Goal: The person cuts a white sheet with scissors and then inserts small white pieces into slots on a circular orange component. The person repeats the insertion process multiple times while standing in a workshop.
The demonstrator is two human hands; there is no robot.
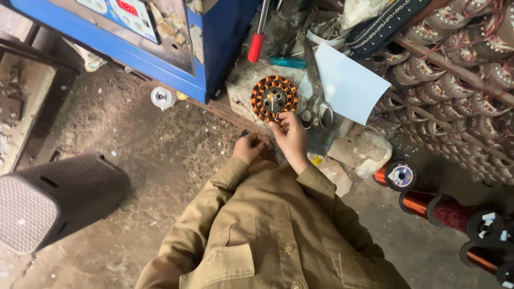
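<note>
Copper-wound stator (273,98), one, pinched by right hand (290,135), left hand (250,146) curled, contents unclear, three wire spools (399,175)

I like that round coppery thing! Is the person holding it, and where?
The right hand pinches the round copper-wound coil at its near lower edge. The left hand is closed just below it; what it holds cannot be told.
</note>
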